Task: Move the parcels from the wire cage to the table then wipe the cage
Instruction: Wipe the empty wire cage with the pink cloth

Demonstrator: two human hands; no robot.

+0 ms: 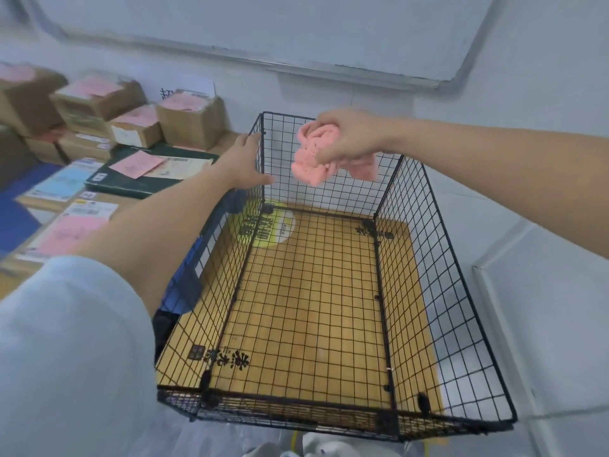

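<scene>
Cage [408, 245] of black wire stands open side up on a yellow board [306, 291], its long axis running straight away from the person. Parcels [192, 118] lie on the table [18, 225] to its left. The left hand [245, 161] rests on the far left corner of the rim, fingers nearly straight along the wire, thumb spread. Above the far end, the right hand [349, 136] has its fingers curled tight round a bunched pink cloth [313, 159], which hangs below them, apart from the mesh.
</scene>
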